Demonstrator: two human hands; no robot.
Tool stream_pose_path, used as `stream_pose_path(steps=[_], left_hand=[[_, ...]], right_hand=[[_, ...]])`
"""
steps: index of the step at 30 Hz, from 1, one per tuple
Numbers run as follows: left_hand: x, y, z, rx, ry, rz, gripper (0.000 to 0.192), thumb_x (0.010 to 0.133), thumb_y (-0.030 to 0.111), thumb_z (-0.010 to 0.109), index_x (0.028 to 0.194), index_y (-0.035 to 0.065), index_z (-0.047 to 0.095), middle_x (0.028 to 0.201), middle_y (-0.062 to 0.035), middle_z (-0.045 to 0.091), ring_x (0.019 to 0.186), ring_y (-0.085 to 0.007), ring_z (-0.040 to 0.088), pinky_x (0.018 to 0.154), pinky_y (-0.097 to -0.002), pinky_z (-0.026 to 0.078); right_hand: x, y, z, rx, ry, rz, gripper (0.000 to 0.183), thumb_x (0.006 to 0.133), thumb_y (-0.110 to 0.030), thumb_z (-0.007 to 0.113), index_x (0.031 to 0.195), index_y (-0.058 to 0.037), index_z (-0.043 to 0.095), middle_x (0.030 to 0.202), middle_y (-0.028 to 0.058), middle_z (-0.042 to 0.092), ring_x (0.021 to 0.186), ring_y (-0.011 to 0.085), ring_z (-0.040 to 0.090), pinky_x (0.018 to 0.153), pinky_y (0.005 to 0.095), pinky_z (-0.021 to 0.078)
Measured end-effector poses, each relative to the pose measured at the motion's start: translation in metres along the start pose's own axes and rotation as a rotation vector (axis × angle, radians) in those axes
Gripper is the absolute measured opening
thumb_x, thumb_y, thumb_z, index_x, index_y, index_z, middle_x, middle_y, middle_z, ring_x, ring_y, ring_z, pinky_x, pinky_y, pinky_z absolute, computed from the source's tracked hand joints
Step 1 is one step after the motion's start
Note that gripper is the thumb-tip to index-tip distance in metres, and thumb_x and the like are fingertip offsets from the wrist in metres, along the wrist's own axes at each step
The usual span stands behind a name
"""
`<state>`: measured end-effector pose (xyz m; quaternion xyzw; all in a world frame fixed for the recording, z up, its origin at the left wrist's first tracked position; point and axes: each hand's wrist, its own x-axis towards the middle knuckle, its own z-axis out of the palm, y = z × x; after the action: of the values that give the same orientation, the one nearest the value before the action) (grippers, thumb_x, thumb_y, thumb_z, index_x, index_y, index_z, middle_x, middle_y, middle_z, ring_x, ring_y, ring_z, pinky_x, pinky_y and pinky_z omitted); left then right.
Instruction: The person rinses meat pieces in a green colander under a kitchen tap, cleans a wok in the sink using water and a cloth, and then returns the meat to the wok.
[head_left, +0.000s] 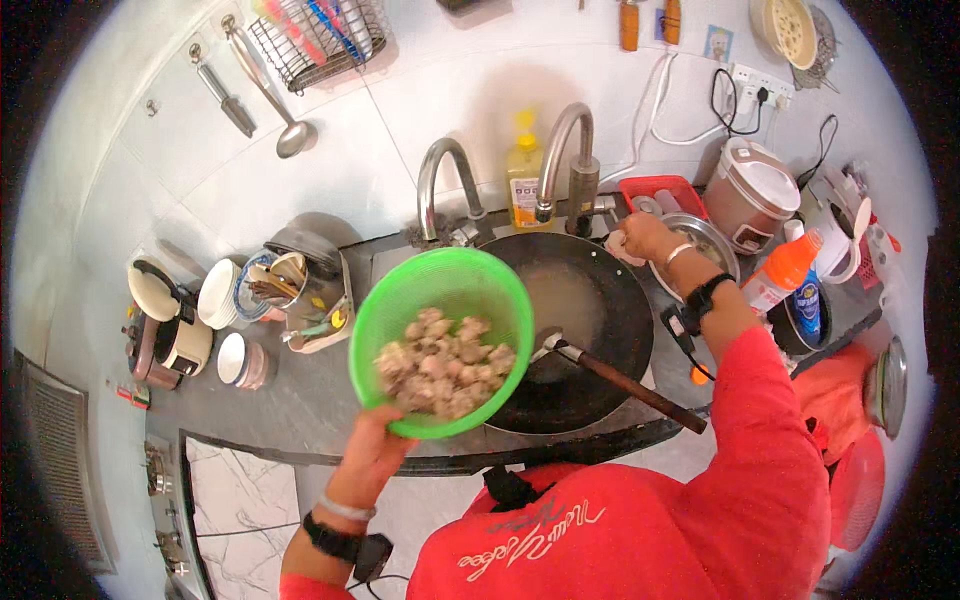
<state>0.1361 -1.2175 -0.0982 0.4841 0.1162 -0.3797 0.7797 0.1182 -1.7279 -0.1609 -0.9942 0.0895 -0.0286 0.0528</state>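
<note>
My left hand (379, 435) grips the near rim of a green mesh colander (442, 262), which holds chunks of pale brownish meat (446, 367). In the picture the colander overlaps the left part of a large black wok (630, 300). Cloudy liquid (574, 296) lies in the wok. A metal spatula with a dark wooden handle (637, 388) leans across its near right rim. My right hand (651, 238) is beyond the wok's right rim, near the tap lever, its fingers curled. Below the fingers is a pale pinkish thing (621, 246); whether I grip it is unclear.
Two curved taps (450, 154) (574, 120) and a yellow soap bottle (525, 176) stand behind the wok. At right are a metal bowl (720, 232), a rice cooker (754, 191) and an orange-capped bottle (787, 266). Stacked bowls (219, 292) and a utensil holder (311, 296) are left.
</note>
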Motion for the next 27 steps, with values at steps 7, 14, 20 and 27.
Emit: stream_pose_path(steps=[7,14,20,27], left_hand=[[0.059,-0.007,0.052,0.149,-0.017,0.025,0.035,0.077,0.002,0.043,0.112,-0.0014,0.043,0.104,-0.0137,0.053,0.087,-0.0241,0.058,0.065,-0.0352,0.052],[0.072,-0.009,0.086,0.193,-0.012,0.000,0.035,0.076,0.003,0.046,0.111,-0.0024,0.045,0.101,-0.0138,0.056,0.083,-0.0248,0.060,0.060,-0.0324,0.053],[0.072,-0.012,0.093,0.209,0.036,0.007,0.037,0.075,0.003,0.047,0.111,-0.0022,0.045,0.102,-0.0143,0.056,0.085,-0.0257,0.060,0.065,-0.0366,0.053],[0.088,-0.013,0.099,0.214,-0.061,-0.035,0.036,0.075,0.002,0.047,0.111,0.0010,0.044,0.105,-0.0137,0.054,0.089,-0.0263,0.057,0.069,-0.0365,0.051]], right_hand=[[-0.043,-0.020,-0.035,0.078,0.081,0.102,0.025,0.070,-0.020,0.054,0.088,-0.0036,0.061,0.085,0.0208,0.060,0.081,0.0354,0.058,0.072,0.0427,0.0458],[-0.005,-0.008,0.019,0.026,0.251,0.038,0.020,0.067,-0.015,0.059,0.082,-0.0029,0.058,0.080,0.0197,0.058,0.079,0.0342,0.057,0.071,0.0412,0.0461],[0.016,-0.015,0.030,-0.051,0.120,0.077,0.016,0.065,-0.015,0.061,0.073,-0.0013,0.060,0.078,0.0193,0.060,0.078,0.0325,0.058,0.072,0.0393,0.0467],[0.021,-0.029,0.034,-0.322,0.099,-0.083,0.012,0.070,-0.010,0.055,0.071,-0.0034,0.065,0.072,0.0145,0.063,0.071,0.0293,0.063,0.066,0.0401,0.0498]])
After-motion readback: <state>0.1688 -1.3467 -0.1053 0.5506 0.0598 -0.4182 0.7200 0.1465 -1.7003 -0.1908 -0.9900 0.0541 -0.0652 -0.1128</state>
